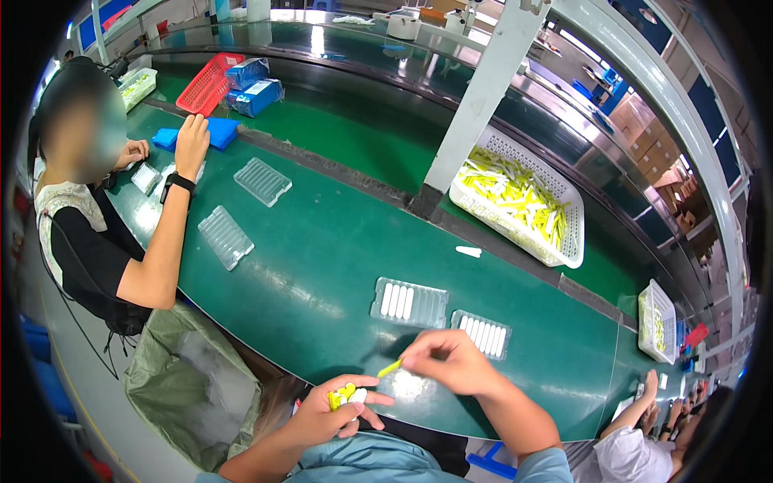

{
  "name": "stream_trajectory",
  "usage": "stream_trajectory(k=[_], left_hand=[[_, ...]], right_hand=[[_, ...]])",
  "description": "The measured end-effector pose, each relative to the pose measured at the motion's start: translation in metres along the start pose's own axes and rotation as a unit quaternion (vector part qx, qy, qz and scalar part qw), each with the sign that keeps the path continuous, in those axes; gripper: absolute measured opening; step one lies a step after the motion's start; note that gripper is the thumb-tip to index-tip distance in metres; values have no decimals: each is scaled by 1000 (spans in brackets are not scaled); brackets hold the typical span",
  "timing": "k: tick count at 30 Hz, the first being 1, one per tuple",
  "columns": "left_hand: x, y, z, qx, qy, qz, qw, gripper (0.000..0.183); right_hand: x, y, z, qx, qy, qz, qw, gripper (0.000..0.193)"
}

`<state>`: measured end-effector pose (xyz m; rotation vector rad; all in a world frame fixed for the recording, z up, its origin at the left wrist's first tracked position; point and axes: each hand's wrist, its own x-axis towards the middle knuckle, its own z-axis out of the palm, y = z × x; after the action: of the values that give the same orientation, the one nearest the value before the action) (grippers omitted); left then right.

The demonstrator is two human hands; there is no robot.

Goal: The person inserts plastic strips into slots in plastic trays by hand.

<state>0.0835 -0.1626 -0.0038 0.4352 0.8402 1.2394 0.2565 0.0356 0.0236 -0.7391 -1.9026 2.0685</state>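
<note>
My right hand (451, 364) pinches a slim yellow stick (390, 369) between thumb and fingers, close to the fingertips of my left hand (316, 420). A small bunch of yellow and white sticks (343, 394) is gripped in the left hand; their exact kind is too small to tell. Beyond my hands lies a clear plastic tray (433, 306), its left slots filled with several white sticks (396, 300). A second clear tray (502, 344), right of it and partly behind my right hand, holds a row of white sticks (483, 334).
A white basket (531, 251) of yellow and white sticks stands beyond, beside a pale post (483, 101). One white stick (469, 252) lies loose. Two clear trays (262, 182) (225, 237) rest leftward, near a co-worker (97, 233). A green bag (173, 378) stands below the table edge.
</note>
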Motion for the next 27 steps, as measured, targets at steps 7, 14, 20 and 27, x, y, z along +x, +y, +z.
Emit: stream_trajectory(k=[7,14,20,27], left_hand=[[-7,-6,-15,-28,73,-6,997,35],[-10,-10,-19,-101,78,-22,992,37],[-15,0,-14,-100,75,-22,992,50],[-6,6,-8,-78,21,-41,996,55]], right_hand=[[10,-20,-27,25,108,-41,993,10],[38,-8,-47,-554,182,-298,755,6],[24,-12,-31,-515,64,-189,833,21],[9,-29,-7,-443,30,-210,871,24]])
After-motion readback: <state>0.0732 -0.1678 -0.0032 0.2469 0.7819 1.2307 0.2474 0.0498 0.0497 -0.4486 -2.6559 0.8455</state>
